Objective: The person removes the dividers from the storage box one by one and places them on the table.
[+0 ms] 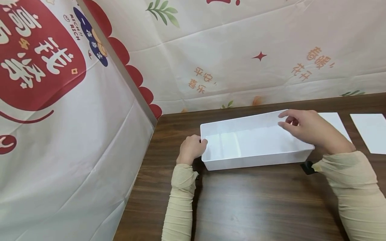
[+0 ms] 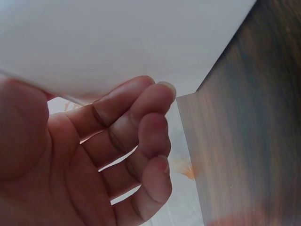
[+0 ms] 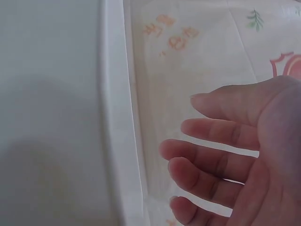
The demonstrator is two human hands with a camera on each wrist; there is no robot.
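Printed white cloth (image 1: 229, 50) hangs behind a dark wood-grain worktop (image 1: 241, 204). At the short left end of a long white bin (image 1: 256, 161), the person's left grip (image 1: 190, 148) is closed on the rim, thumb over the edge and fingers curled outside the wall, a hold that probably steadies that end. The right grip (image 1: 306, 125) hangs by the bin's far right corner, loosely curved, thumb and forefinger parted; the right wrist view shows its fingertips near a white edge without evident contact, so it seems to hold nothing. The bin lies lengthwise before the person, likely so that both ends stay within reach. Farther right lie two white sheets, one partly behind the right forearm (image 1: 356, 187), the other (image 1: 371, 134) apart from it.
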